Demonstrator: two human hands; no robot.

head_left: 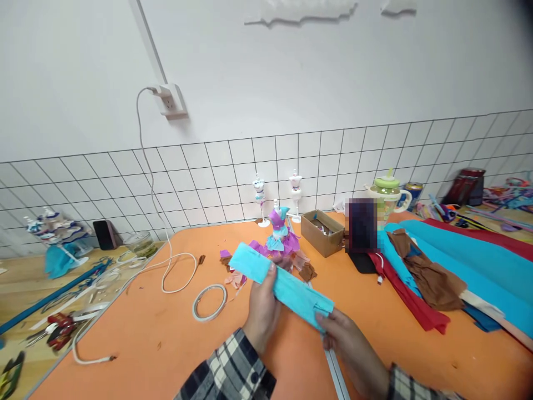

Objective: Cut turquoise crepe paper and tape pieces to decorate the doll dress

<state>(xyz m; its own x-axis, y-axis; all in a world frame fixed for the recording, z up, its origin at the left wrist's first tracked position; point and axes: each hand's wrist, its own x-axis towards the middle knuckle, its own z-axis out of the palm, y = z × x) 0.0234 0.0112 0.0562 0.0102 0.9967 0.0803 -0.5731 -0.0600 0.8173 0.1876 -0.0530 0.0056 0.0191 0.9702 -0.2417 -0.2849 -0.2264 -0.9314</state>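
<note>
White wall (291, 83), gridded along its lower part, backs an orange surface (137, 339). Far left, a miniature dress form (60, 253) with turquoise fabric stands near a dark phone (105, 235). Next, a white cable (152, 183) hangs from the socket (169, 103); a tape roll (204, 319) lies flat. At centre, the worker's left hand (263, 305) has its grip closed on the middle of a folded turquoise strip (287, 286), thumb uppermost. Said strip is held slantwise before a purple-clad form (278, 222). Beyond sits an open cardboard box (318, 238). The right hand (345, 333) has its grip closed on the strip's right end. Farther right: loose coloured sheets (466, 244).
</note>
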